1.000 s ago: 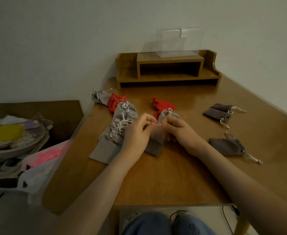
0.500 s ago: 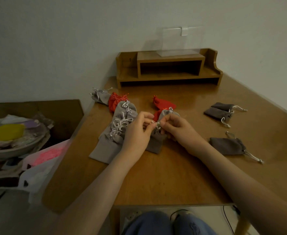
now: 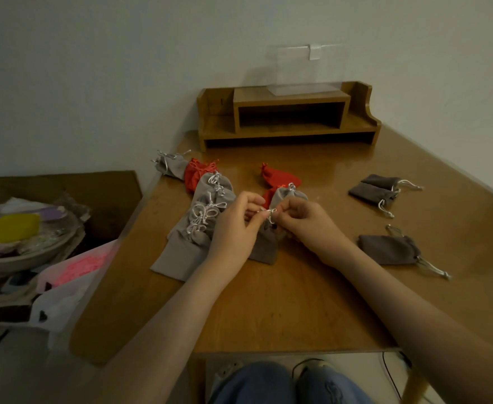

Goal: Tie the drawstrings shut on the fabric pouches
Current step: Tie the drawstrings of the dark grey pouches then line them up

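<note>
A grey fabric pouch (image 3: 264,247) lies on the wooden table (image 3: 297,310) between my hands. My left hand (image 3: 235,228) and my right hand (image 3: 309,225) meet above its neck, and both pinch its silver drawstring (image 3: 270,214). To the left lies a pile of grey pouches (image 3: 201,225) with knotted silver cords. Behind my hands sit a red pouch (image 3: 280,179) and another grey pouch (image 3: 287,195). At the right lie dark grey pouches (image 3: 377,191) and one more dark grey pouch (image 3: 388,249) with loose strings.
A wooden desk shelf (image 3: 289,118) with a clear plastic box (image 3: 306,71) stands against the wall at the back. More pouches, grey (image 3: 169,166) and red (image 3: 195,174), lie at the table's left edge. A cluttered bowl (image 3: 21,243) and plastic bags (image 3: 64,284) sit left of the table.
My hands have drawn closer together over the pouch neck, and the fingers have shifted along the silver string. The pouch itself stays in the same spot.
</note>
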Demonstrator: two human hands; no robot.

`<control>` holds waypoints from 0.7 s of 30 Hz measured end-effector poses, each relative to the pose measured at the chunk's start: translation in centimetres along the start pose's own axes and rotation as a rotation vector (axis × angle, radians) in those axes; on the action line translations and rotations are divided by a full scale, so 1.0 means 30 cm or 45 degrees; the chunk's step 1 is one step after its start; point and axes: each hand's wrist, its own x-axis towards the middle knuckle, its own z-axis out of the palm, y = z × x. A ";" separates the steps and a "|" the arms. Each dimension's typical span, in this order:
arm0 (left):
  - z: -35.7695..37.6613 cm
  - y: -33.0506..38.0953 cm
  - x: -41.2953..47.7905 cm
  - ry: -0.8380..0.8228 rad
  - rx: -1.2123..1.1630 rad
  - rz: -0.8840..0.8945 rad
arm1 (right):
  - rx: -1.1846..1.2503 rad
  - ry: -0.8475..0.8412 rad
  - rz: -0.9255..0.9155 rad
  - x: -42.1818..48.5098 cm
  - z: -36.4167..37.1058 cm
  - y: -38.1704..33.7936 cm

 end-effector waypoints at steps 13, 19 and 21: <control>0.001 -0.013 0.006 -0.025 -0.012 -0.080 | -0.072 -0.004 -0.021 0.001 0.001 0.003; 0.002 -0.010 0.003 -0.041 -0.009 -0.059 | 0.050 -0.011 0.038 0.002 0.001 -0.007; 0.002 -0.009 0.001 -0.045 -0.015 -0.054 | 0.054 -0.019 0.062 0.005 -0.002 -0.003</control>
